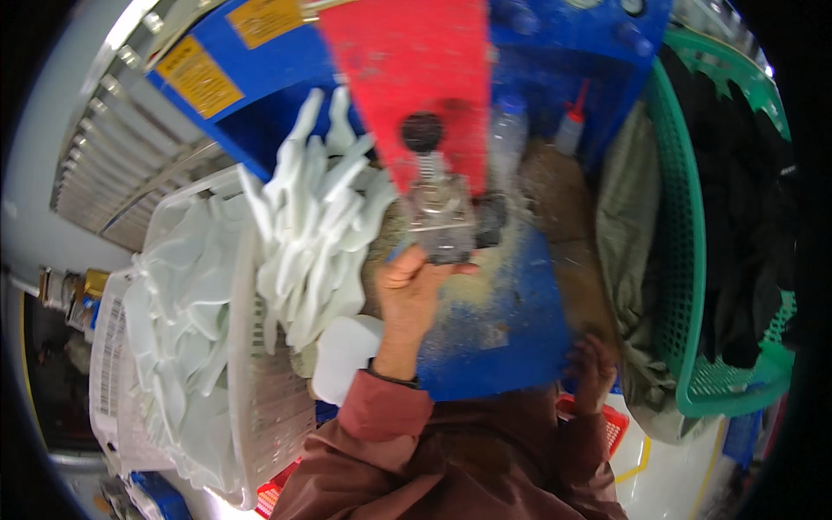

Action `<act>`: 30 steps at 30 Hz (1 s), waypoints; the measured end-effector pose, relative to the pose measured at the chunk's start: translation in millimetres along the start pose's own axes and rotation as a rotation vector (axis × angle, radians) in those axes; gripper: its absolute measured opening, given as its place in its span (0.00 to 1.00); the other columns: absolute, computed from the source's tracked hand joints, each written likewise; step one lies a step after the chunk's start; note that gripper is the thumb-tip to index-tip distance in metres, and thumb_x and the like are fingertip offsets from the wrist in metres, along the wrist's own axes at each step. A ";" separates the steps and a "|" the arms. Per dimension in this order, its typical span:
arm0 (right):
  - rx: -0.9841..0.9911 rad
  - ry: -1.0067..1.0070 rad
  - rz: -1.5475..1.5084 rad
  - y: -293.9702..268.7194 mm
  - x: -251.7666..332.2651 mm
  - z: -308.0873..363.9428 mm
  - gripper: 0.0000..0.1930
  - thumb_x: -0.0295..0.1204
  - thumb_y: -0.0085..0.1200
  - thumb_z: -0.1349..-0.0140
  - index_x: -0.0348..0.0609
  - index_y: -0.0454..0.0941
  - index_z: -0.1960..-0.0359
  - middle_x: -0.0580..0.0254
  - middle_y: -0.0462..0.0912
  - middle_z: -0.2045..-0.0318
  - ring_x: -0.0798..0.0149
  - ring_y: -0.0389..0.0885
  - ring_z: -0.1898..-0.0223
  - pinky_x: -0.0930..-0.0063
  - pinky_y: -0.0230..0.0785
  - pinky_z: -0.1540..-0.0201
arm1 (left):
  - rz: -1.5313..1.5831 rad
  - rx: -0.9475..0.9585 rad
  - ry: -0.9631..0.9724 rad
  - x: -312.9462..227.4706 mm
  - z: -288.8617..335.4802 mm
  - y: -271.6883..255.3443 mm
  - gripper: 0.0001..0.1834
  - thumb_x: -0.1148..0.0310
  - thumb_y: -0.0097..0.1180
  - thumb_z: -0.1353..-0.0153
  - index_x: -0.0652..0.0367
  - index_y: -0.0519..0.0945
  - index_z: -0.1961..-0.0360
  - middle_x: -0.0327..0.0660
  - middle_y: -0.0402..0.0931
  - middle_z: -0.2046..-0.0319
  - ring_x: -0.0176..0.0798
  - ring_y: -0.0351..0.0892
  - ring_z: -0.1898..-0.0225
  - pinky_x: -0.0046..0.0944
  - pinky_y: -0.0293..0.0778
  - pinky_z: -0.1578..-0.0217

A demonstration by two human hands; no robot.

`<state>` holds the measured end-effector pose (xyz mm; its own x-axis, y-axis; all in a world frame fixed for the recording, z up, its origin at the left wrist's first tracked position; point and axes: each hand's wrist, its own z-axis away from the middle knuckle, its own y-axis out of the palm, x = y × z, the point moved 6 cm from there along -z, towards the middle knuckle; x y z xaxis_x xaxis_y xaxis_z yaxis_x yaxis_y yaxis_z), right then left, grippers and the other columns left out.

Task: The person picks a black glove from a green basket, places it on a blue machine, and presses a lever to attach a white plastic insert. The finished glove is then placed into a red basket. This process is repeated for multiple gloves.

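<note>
Left hand [409, 290] at the press [442, 208].
Press before red panel [412, 65], over blue tabletop [520, 342]; left hand bunched at its front, grip unclear. Right hand [594, 373] blurred, tabletop edge, hold unclear.

Grn bskt [676, 286] w/ blk cloth [732, 208], R; yel labels [201, 76], upper L.

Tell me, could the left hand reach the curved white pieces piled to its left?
Likely yes: the curved white pieces lie near the left hand, nothing visibly between, though it is occupied at the black-knobbed fixture.
</note>
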<state>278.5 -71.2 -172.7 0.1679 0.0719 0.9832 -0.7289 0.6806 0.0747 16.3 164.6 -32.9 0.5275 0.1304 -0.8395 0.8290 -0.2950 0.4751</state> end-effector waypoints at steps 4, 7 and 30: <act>0.010 -0.012 -0.066 2.2 -0.8 0.1 0.13 0.30 0.47 0.29 0.40 0.76 0.47 0.58 0.83 0.60 0.69 0.83 0.66 0.79 0.78 0.73 | -0.014 0.005 0.052 -4.8 -2.7 0.6 0.09 0.81 0.54 0.38 0.65 0.82 0.57 0.48 0.82 0.59 0.51 0.84 0.61 0.45 0.84 0.67; 0.006 0.005 -0.056 1.9 -0.9 -0.3 0.12 0.27 0.45 0.28 0.40 0.76 0.48 0.57 0.82 0.59 0.67 0.84 0.66 0.76 0.80 0.72 | -0.047 -0.008 0.033 -4.4 -2.9 0.5 0.06 0.78 0.57 0.38 0.65 0.83 0.60 0.49 0.82 0.63 0.51 0.84 0.62 0.47 0.83 0.66; 0.012 0.055 -0.149 7.3 7.3 2.1 0.12 0.25 0.44 0.28 0.38 0.76 0.48 0.57 0.82 0.59 0.66 0.84 0.65 0.78 0.79 0.73 | 0.197 -0.049 -0.038 12.5 -8.5 1.9 0.06 0.79 0.52 0.41 0.58 0.76 0.74 0.45 0.72 0.72 0.43 0.69 0.70 0.42 0.64 0.69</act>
<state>273.0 -67.2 -164.6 0.3105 0.0112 0.9505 -0.7010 0.6780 0.2210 26.0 173.8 -40.3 0.6737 0.0389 -0.7380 0.7191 -0.2649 0.6424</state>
